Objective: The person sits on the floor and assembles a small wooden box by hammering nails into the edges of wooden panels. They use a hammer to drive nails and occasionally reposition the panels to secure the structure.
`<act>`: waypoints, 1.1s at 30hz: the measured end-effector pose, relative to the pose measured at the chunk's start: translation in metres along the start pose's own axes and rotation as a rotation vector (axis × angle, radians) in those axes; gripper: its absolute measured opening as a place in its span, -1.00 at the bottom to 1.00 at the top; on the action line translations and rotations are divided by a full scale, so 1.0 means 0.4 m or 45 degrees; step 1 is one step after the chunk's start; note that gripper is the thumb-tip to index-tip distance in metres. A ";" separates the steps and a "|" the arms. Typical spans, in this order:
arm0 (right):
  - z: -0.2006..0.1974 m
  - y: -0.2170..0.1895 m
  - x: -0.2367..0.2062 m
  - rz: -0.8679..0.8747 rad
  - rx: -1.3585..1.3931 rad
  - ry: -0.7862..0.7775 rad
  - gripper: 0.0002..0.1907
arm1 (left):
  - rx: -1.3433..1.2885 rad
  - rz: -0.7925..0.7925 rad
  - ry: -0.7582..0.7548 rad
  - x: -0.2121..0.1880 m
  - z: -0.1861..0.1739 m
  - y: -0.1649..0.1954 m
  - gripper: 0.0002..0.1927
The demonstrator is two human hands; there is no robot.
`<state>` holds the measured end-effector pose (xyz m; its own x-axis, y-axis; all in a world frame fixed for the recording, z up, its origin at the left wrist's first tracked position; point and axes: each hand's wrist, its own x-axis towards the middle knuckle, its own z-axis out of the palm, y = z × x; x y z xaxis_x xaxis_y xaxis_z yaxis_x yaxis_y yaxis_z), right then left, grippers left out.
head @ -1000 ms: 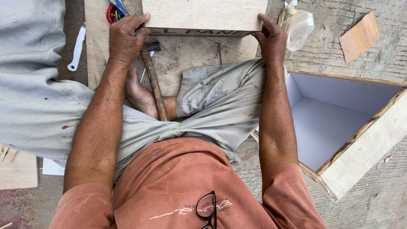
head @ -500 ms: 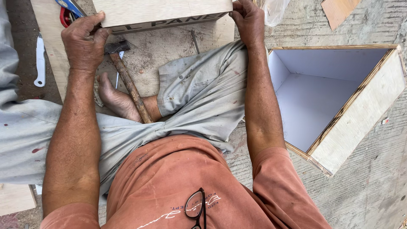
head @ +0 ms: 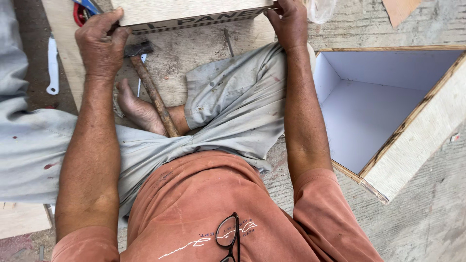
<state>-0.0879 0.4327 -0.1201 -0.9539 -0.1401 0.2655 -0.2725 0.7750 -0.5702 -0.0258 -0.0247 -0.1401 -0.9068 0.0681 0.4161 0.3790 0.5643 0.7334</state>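
Ground: bare concrete floor (head: 427,228), person sitting cross-legged on it.
Near: glasses (head: 228,235) hang on the orange shirt.
Hammer (head: 150,90): lies just below the left hand, handle across the bare foot (head: 136,109).
Left hand (head: 99,46): clamped on the panel's left end.
Right hand (head: 290,22): clamped on its right end.
Panel (head: 194,10): wooden, spanning both grips, on the board (head: 204,53).
Progress: one white-lined box (head: 417,131) stands assembled right of the right arm; panel appears unfastened.

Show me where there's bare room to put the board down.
Free: the concrete floor below the open box, and inside that box. Crowded: between the left hand and right hand holding the board, where a hammer lies.
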 end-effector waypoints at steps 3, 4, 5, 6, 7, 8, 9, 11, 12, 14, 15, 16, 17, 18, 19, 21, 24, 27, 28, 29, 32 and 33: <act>0.001 0.002 0.000 -0.003 -0.105 -0.003 -0.71 | 0.065 -0.071 -0.063 0.003 -0.003 -0.004 -0.68; 0.001 0.004 0.000 -0.023 -0.108 -0.007 -0.68 | 0.086 -0.123 -0.094 0.003 -0.006 -0.005 -0.66; 0.002 0.006 0.000 -0.042 -0.112 -0.010 -0.65 | 0.093 -0.098 -0.078 0.002 -0.009 -0.006 -0.65; 0.004 0.009 0.000 -0.068 -0.144 -0.001 -0.65 | 0.092 -0.064 -0.063 0.002 -0.009 -0.008 -0.64; 0.006 0.013 -0.001 -0.093 -0.181 0.011 -0.66 | 0.086 -0.026 -0.050 0.002 -0.009 -0.010 -0.63; 0.009 0.017 -0.003 -0.114 -0.220 0.018 -0.66 | 0.107 -0.016 -0.044 0.001 -0.009 -0.011 -0.63; 0.011 0.021 -0.004 -0.122 -0.214 0.021 -0.66 | 0.126 -0.008 -0.041 0.000 -0.008 -0.012 -0.62; 0.016 0.029 -0.009 -0.129 -0.214 0.043 -0.66 | 0.160 0.015 -0.036 -0.002 -0.005 -0.015 -0.61; 0.017 0.032 -0.010 -0.117 -0.202 0.038 -0.66 | 0.179 0.024 -0.033 -0.003 -0.005 -0.017 -0.61; 0.019 0.036 -0.013 -0.090 -0.187 0.034 -0.67 | 0.163 0.006 -0.040 -0.003 -0.003 -0.020 -0.61; 0.019 0.037 -0.013 -0.089 -0.168 0.034 -0.68 | 0.130 -0.021 -0.049 -0.003 -0.002 -0.021 -0.62; 0.019 0.036 -0.012 -0.089 -0.147 0.033 -0.68 | 0.099 -0.050 -0.057 -0.003 -0.002 -0.023 -0.63; 0.019 0.035 -0.011 -0.089 -0.124 0.030 -0.68 | 0.119 -0.032 -0.055 -0.003 -0.002 -0.024 -0.63; 0.019 0.032 -0.009 -0.082 -0.131 0.030 -0.68 | 0.139 -0.014 -0.053 -0.003 -0.002 -0.025 -0.63; 0.019 0.028 -0.008 -0.074 -0.137 0.030 -0.68 | 0.160 0.002 -0.052 -0.003 -0.002 -0.026 -0.62; 0.019 0.024 -0.005 -0.084 -0.166 0.037 -0.69 | 0.141 0.015 -0.029 -0.005 -0.002 -0.028 -0.62; 0.012 0.013 -0.001 -0.127 -0.215 0.052 -0.70 | 0.146 0.032 -0.031 -0.007 -0.004 -0.032 -0.64; 0.001 0.000 -0.003 -0.144 -0.187 0.059 -0.69 | 0.156 0.056 -0.053 -0.010 -0.002 -0.034 -0.67; 0.000 -0.006 -0.005 -0.157 -0.158 0.076 -0.70 | 0.173 0.061 -0.058 -0.010 -0.002 -0.033 -0.67; -0.002 -0.012 -0.006 -0.169 -0.125 0.093 -0.70 | 0.180 0.067 -0.051 -0.010 -0.002 -0.032 -0.68; -0.005 -0.030 -0.008 -0.080 -0.178 0.079 -0.81 | 0.162 0.086 -0.035 -0.010 -0.004 -0.024 -0.70; -0.004 -0.036 -0.007 -0.080 -0.181 0.092 -0.84 | 0.126 0.089 -0.032 -0.010 -0.006 -0.021 -0.72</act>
<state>-0.0812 0.4231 -0.1112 -0.9226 -0.1498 0.3554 -0.3056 0.8462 -0.4365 -0.0249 -0.0318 -0.1465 -0.8834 0.1300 0.4501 0.4227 0.6357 0.6459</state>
